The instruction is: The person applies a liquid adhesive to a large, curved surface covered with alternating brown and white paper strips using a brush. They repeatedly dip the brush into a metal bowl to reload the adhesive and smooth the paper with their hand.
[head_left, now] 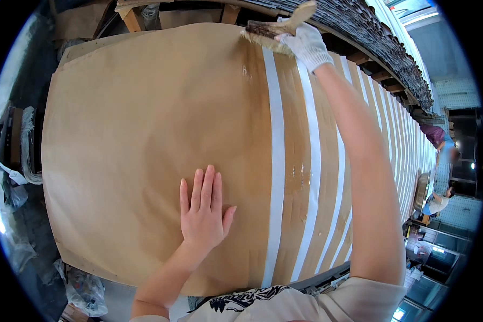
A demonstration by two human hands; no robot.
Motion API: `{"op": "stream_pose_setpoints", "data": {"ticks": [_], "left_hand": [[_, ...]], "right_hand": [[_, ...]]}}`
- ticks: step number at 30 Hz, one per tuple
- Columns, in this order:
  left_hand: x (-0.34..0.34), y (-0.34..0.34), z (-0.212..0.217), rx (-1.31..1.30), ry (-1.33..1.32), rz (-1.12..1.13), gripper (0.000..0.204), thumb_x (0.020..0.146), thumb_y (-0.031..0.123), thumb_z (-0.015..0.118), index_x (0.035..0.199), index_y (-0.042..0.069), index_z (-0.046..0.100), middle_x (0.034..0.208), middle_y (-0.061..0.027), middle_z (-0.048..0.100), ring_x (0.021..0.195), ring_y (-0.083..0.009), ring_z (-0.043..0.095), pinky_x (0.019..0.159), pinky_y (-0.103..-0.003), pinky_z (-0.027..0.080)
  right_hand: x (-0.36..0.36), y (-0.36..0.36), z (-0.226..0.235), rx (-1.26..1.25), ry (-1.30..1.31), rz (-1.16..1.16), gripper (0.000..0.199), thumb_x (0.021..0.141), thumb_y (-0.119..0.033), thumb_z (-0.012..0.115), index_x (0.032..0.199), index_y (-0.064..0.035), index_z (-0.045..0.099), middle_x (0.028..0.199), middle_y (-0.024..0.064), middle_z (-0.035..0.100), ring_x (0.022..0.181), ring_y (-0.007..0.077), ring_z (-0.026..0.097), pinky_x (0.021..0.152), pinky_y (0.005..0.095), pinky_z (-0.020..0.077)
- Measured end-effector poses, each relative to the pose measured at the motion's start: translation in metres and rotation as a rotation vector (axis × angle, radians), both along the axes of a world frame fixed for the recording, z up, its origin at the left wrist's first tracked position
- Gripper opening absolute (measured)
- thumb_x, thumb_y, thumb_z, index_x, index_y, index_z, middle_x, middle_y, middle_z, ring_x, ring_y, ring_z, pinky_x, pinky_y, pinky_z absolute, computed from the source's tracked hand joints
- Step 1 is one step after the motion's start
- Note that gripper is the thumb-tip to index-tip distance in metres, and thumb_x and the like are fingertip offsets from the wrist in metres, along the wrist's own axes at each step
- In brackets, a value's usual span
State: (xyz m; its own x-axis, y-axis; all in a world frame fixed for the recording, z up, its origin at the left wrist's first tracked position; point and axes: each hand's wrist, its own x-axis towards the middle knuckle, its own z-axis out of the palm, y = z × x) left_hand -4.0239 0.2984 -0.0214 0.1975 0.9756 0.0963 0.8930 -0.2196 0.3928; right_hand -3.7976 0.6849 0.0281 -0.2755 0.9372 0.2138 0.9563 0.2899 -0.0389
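My bare left hand (202, 214) lies flat on a large sheet of brown paper (107, 134), fingers stretched out. At the far edge my right hand (305, 45), in a white knitted glove, grips a wide paste brush (268, 32) with a wooden handle and pale bristles. Those bristles touch the paper beside the first white stripe (276, 134). Brown bands between the white stripes show wet, shiny streaks (298, 172). My right forearm crosses over the stripes and hides part of them.
A row of dark, rough-edged layered material (370, 43) runs along the far side on wooden supports (381, 75). Plastic bags (83, 290) lie below the near left corner. Two people work at the far right end, near a rounded metallic object (422, 190).
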Motion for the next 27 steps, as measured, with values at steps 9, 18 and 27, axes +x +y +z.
{"op": "stream_pose_setpoints", "data": {"ticks": [9,18,27], "left_hand": [[-0.002,-0.003,0.001,0.050,-0.024,0.028,0.063,0.092,0.031,0.057,0.147,0.005,0.044,0.159,-0.0181,0.031,0.145,-0.0381,0.030,0.118,-0.059,0.019],[-0.002,-0.009,-0.008,0.128,0.059,0.071,0.057,0.094,0.028,0.055,0.148,0.012,0.045,0.160,-0.0098,0.031,0.146,-0.0306,0.030,0.116,-0.054,0.026],[-0.017,0.010,0.007,-0.082,0.240,-0.056,0.053,0.101,0.037,0.044,0.153,0.029,0.035,0.163,-0.0013,0.025,0.149,-0.0217,0.025,0.108,-0.050,0.035]], "right_hand": [[0.015,-0.136,0.015,-0.155,0.162,0.262,0.036,0.089,-0.035,0.071,0.110,-0.0056,0.071,0.100,0.0179,0.072,0.093,0.0288,0.070,0.082,0.0343,0.0547],[0.010,-0.305,0.083,-0.610,0.185,0.365,0.029,0.086,-0.021,0.074,0.112,-0.0089,0.071,0.107,0.0089,0.073,0.098,0.0264,0.069,0.088,0.0317,0.0550],[0.016,-0.345,0.044,-0.154,0.230,0.415,0.032,0.087,-0.019,0.072,0.118,-0.0123,0.069,0.107,0.0084,0.072,0.098,0.0231,0.069,0.093,0.0337,0.0532]]}}
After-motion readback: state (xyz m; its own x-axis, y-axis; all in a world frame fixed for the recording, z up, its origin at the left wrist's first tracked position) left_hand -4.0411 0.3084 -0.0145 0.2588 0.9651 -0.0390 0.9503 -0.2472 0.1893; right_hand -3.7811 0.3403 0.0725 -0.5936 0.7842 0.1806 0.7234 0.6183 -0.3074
